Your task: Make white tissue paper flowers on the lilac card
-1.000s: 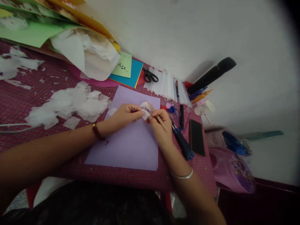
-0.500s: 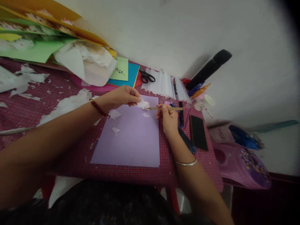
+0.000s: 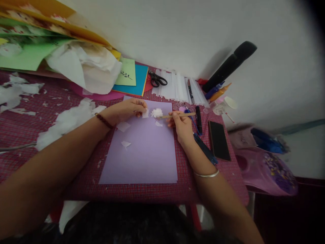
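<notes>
A purple sheet of paper [image 3: 144, 156] lies on the table in front of me, with a ruffled cluster of white tissue paper [image 3: 156, 113] near its top edge. My left hand [image 3: 135, 107] pinches a small white tissue piece [image 3: 145, 113] just left of that cluster. On the other side, my right hand [image 3: 180, 125] grips a thin flat wooden stick [image 3: 186, 115], its tip at the cluster's lower edge. Loose tissue scraps rest on the sheet: one scrap [image 3: 158, 124] under the cluster, another [image 3: 126, 144] lower left, and one [image 3: 123, 127] beside my left wrist.
Torn white tissue [image 3: 63, 118] spreads over the checked tablecloth [image 3: 83, 183] at left. Black scissors [image 3: 157, 79], clear plastic strips [image 3: 175, 86] and a blue sheet [image 3: 140, 79] lie at the back. A phone [image 3: 219, 140] and a black marker [image 3: 198, 120] are at right.
My left hand has drawn back leftward from the white cluster, still pinching a tissue piece, so the cluster shows fully. The stick stays at the cluster's edge. The whole view has shifted slightly.
</notes>
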### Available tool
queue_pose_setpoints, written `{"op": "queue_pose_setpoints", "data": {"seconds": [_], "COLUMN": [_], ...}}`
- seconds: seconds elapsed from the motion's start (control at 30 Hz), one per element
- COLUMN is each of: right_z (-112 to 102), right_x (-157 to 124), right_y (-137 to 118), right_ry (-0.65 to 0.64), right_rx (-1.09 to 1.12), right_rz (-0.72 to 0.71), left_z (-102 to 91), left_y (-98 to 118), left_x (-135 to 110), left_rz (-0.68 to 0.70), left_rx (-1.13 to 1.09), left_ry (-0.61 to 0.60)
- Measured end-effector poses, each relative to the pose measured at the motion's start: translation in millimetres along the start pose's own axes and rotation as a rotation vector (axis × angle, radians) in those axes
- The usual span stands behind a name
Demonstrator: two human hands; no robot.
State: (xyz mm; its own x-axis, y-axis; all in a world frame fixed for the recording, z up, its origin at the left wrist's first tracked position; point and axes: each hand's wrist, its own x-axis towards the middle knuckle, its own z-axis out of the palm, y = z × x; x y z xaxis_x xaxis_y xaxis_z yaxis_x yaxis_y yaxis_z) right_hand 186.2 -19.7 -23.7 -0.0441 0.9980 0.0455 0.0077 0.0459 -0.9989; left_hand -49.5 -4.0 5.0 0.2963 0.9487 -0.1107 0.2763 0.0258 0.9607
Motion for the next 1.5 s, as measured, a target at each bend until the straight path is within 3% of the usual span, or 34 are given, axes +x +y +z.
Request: {"op": "queue_pose_setpoints", "data": {"seconds": [0.1, 0.23, 0.37, 0.47, 0.63, 0.8, 0.97, 1.17, 1.3, 1.5], "right_z": [0, 0, 0, -1, -2, 1, 2, 1, -1, -1], "right_x": [0, 1, 1, 1, -2, -5, -4, -7, -15, -24], "right_y": [-1, 1, 2, 0, -4, 0, 5, 3, 0, -7], "right_ry": [0.011, 0.007, 0.011, 0.038, 0.146, 0.012, -0.045, -0.103, -0.177, -0.325], "right_rx": [0.014, 0.013, 0.004, 0.029, 0.063, 0.014, -0.054, -0.18, -0.373, -0.807], "right_rz": [0.021, 0.008, -0.005, -0.02, -0.093, -0.101, -0.137, -0.232, -0.36, -0.579], "left_z": [-3.1, 3.7, 23.4, 36.0, 41.2, 41.5, 43.2, 37.7, 30.7, 28.0], "left_y": [3, 3, -5, -13, -14, -10, -10, -9, -12, -14], "left_x": [-2, -2, 7, 14, 17, 15, 16, 17, 16, 16], "left_rz": [-0.078, -0.021, 0.044, 0.13, 0.18, 0.143, 0.133, 0.113, 0.092, 0.093], "left_rx": [-0.028, 0.069, 0.069, 0.125, 0.215, 0.189, 0.17, 0.061, -0.098, -0.171], "left_ry": [-0.074, -0.097, -0.044, 0.065, 0.152, 0.149, 0.137, 0.211, 0.294, 0.262]}}
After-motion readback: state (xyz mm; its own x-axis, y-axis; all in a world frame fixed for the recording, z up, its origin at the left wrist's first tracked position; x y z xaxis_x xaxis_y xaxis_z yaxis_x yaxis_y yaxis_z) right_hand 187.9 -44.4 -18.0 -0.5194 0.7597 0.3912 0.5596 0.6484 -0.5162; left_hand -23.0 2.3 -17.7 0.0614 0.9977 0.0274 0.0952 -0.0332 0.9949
